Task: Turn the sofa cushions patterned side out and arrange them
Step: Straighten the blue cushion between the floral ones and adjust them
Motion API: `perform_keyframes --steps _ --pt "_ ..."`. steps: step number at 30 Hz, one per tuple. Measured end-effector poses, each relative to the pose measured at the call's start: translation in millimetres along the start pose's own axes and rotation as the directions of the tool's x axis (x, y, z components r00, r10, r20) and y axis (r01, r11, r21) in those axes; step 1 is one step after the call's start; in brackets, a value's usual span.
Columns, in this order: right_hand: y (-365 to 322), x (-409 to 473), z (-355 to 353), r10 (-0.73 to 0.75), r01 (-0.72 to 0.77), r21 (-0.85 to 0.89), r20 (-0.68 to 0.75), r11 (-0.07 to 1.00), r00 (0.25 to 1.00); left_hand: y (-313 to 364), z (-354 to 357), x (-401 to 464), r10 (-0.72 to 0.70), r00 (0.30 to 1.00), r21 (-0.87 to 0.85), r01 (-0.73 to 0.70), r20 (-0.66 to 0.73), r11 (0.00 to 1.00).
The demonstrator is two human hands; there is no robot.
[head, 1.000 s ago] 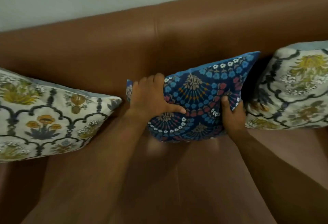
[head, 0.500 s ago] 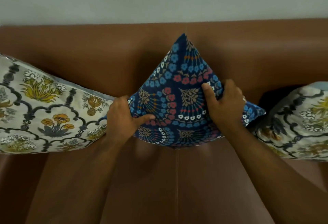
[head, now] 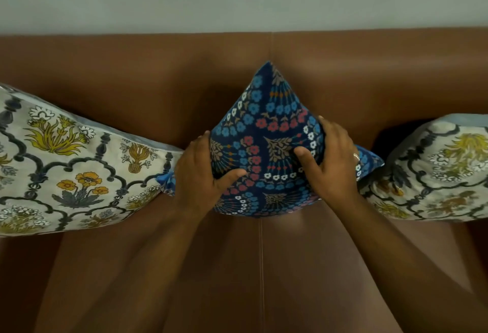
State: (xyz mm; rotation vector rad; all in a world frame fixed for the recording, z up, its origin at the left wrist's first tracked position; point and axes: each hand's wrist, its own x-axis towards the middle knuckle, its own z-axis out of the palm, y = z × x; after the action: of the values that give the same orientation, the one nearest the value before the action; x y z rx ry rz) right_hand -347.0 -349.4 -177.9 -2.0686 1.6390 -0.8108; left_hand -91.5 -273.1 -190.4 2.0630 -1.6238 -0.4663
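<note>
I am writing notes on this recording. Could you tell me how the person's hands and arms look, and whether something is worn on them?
Both forearms are bare as far as the picture shows; no sleeve, watch or bracelet is visible. The left hand wears nothing. The right hand has a thin, light metal-looking ring on one finger. No gloves.

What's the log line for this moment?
step: set blue cushion corner-up | left hand: gripping | right hand: gripping | side cushions: pattern out | place: sofa centre
</note>
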Motion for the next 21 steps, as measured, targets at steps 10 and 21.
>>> perform_keyframes --steps 10,21 --pt "46.0 -78.8 -73.0 0.319 -0.309 0.122 -0.063 0.943 0.946 88.0 2.8 -58.7 0.289 0.931 0.080 -0.278 -0.222 0.957" --pt "263.4 -134.2 -208.7 0.865 -0.769 0.422 -0.079 0.480 0.496 331.1 137.7 -22.6 0.649 0.758 0.150 -0.651 0.067 0.744"
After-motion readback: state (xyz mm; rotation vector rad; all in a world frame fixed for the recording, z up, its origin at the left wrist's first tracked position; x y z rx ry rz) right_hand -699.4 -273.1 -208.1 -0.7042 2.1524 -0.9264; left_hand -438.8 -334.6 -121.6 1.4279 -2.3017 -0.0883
